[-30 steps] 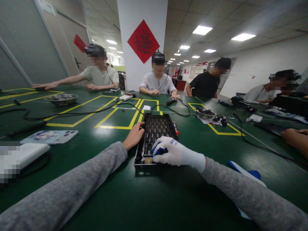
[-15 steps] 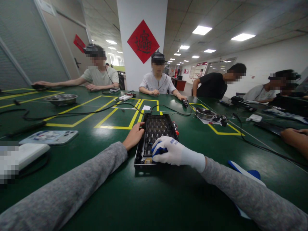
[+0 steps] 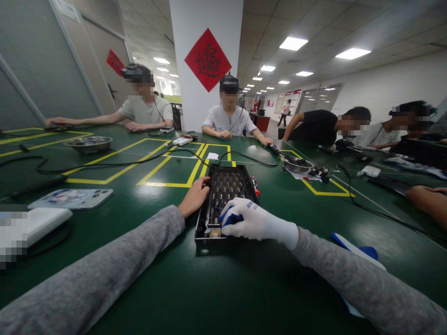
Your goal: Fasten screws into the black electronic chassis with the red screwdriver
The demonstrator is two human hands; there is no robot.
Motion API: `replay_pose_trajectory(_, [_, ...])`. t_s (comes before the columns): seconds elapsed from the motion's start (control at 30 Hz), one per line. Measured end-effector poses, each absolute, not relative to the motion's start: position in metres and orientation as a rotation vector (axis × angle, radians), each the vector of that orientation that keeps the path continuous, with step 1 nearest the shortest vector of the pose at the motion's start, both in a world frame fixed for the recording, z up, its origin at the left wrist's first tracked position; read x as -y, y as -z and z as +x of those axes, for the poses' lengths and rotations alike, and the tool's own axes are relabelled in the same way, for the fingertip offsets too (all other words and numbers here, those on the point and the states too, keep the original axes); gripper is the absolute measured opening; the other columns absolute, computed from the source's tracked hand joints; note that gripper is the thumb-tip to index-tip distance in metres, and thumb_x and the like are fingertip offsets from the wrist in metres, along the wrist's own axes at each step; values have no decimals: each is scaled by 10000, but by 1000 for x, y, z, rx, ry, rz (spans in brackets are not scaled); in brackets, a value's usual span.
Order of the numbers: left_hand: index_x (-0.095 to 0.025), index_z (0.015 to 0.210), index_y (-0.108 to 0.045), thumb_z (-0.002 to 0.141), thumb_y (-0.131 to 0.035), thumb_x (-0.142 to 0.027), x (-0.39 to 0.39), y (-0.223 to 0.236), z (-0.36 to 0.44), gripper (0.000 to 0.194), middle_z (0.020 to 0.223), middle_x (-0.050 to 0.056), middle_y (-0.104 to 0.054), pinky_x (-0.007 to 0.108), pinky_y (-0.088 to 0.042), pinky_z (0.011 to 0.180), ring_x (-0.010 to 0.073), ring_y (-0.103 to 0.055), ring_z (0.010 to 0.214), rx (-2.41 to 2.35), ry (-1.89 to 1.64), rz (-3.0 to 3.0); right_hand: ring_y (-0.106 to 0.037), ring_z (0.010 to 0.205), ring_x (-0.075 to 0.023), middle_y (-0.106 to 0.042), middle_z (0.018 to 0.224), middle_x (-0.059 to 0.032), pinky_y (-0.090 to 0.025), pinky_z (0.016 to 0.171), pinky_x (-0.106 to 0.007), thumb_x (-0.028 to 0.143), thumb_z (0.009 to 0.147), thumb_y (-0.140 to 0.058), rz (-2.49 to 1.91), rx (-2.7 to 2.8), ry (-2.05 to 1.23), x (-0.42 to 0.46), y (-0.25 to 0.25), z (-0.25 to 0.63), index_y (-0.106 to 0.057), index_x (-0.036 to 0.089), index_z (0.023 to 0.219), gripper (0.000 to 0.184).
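Observation:
A black rectangular case lies in front of me, with rows of shiny rounded parts inside and a small tan piece at its near end. Bare, my left hand grips the case's left rim, thumb and fingers bent over the edge. On my right hand is a white work glove with blue-coated fingers. Its fingers are curled down into the near right part of the case, and whatever they pinch is hidden. Something small and red sits against the case's right side.
A second blue-and-white glove lies under my right forearm. At left are a phone, a white box and a metal bowl. Another bowl with dark parts stands at right. Black cables cross the table; several people sit around it.
My hands and the case stay almost still. Across the table, a co-worker's hand with a tool has shifted toward the right bowl, and the person in black leans further right.

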State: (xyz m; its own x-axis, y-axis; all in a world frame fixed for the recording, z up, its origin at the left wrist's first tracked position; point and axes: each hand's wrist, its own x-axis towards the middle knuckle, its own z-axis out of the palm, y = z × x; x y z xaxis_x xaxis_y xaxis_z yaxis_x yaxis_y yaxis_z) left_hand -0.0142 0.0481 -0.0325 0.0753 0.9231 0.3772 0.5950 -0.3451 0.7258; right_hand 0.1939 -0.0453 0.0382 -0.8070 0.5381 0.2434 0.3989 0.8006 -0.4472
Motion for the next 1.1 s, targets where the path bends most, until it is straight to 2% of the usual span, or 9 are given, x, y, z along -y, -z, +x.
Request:
replay_pose_trajectory(0.8, [-129,1186,-475,710,-389,-179,-48,33,-14,486,1210,98,-521,390,-328,1023,221,-447,1162,-1508,-1181,1970,-559,839,-137,-641,849,-26,-408,818,-277,361,776,-573,-709,2646,-527,45,-38,194,-693,190,777,209])
replay_pose_trajectory(1.1, [-103,1190,-475,696,-384,-171,-48,31,-13,507,1209,111,-518,375,-331,1025,221,-448,1162,-1520,-1164,1971,-557,845,-133,-637,888,-24,-408,820,-274,350,771,-580,-690,2621,-502,45,-38,196,-694,190,782,196])
